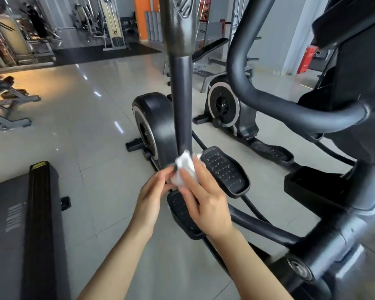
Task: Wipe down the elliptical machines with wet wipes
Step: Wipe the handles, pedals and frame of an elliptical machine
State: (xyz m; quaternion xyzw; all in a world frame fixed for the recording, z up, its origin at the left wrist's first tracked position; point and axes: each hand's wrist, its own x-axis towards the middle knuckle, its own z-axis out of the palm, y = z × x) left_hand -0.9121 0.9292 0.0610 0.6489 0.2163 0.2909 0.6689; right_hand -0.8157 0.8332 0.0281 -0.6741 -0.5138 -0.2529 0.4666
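White wet wipe (185, 169), crumpled: you hold it between both hands at the frame's centre, just below the elliptical's grey upright bar (180, 100). Your left hand (153, 195) pinches its 9 o'clock edge; your right hand (206, 198) curls over it. Black pedal (225, 171) at 3 o'clock of the wipe.

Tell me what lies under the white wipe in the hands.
Under the wet wipe, held by the left hand and right hand, the near black foot pedal shows on tiled floor. The hands cover part of that pedal; the upright post's base is hidden.
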